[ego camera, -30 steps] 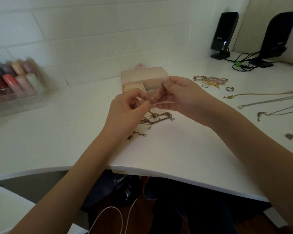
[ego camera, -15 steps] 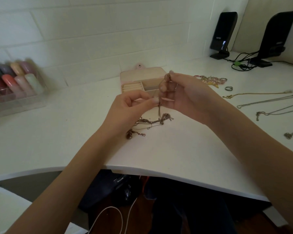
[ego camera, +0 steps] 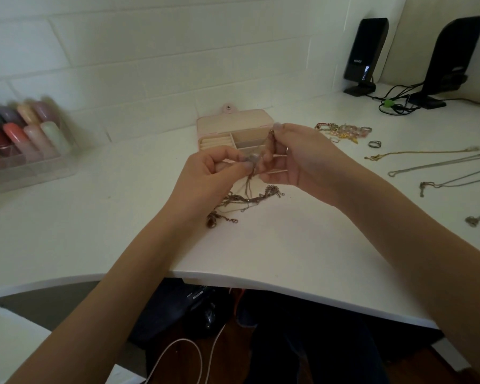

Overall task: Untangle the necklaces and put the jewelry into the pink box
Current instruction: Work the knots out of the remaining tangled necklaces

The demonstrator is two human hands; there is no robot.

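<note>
Head view: left hand [ego camera: 208,176] and right hand [ego camera: 294,159] both pinch strands of the tangled necklaces [ego camera: 244,200] just in front of the open pink box [ego camera: 233,126], the rest of the knot lying on the white desk [ego camera: 94,217] below the hands. Right of the box sit a jewelry pile [ego camera: 341,130], a ring [ego camera: 375,144] and straightened chains [ego camera: 438,167]; left of it, well apart, a clear organizer [ego camera: 20,145], blurred.

Bare desk [ego camera: 94,217] left of tangled chains [ego camera: 244,200]; necklaces [ego camera: 432,167] crowding right.
</note>
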